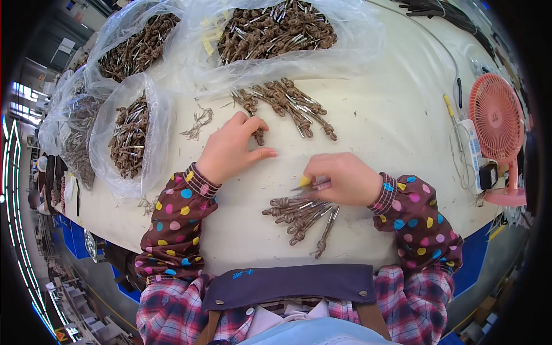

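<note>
My left hand (233, 148) reaches over the table with thumb and forefinger apart. Its fingertips are beside a brown knotted cord (259, 137) at the near left of a loose pile of such cords (287, 103) with silvery metal parts. My right hand (345, 178) is closed round a small pointed tool with a yellow part (305, 181), which looks like thread snips; most of it is hidden in the fingers. Just below that hand, a fanned group of knotted cords (299, 221) lies on the table, its upper ends partly covered by the hand and tool.
Clear plastic bags (195, 69) full of brown knotted cords stand at the back and left. Thin scraps (198, 122) lie near the left bags. At the right are a pink fan (497, 118), a white power strip (472, 152) with a black plug, and cables.
</note>
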`<state>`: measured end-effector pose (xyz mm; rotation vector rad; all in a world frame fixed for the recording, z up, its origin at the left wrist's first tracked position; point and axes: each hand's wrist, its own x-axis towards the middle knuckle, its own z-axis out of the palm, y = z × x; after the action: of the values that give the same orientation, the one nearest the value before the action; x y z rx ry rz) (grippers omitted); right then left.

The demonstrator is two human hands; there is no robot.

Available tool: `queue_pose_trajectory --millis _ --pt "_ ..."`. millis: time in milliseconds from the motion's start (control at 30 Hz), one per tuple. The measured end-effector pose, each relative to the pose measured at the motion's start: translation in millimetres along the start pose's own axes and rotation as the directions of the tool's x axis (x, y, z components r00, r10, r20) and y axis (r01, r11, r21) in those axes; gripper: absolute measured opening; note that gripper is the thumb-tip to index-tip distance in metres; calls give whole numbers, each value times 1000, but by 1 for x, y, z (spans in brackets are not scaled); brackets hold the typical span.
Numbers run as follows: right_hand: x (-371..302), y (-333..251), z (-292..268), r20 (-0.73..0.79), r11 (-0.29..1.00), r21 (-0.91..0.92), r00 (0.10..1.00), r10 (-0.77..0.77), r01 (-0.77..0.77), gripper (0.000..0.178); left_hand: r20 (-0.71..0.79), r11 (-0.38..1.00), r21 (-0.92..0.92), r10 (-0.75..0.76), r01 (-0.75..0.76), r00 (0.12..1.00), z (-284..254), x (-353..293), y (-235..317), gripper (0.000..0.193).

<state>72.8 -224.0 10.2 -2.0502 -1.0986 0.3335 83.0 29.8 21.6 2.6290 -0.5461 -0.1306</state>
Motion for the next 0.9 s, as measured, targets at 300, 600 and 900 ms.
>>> queue_pose_trajectory --millis 300,600,900 --pt "9 -7 -21 -587 996 80 809 19 35 30 43 701 -703 -125 119 991 5 3 21 28" --pt "3 6 -16 -503 995 -29 861 71 -99 21 128 633 -767 -10 105 992 13 19 43 25" --pt "8 0 -12 -509 983 87 841 183 -161 17 223 380 -893 -89 240 971 17 19 33 19"
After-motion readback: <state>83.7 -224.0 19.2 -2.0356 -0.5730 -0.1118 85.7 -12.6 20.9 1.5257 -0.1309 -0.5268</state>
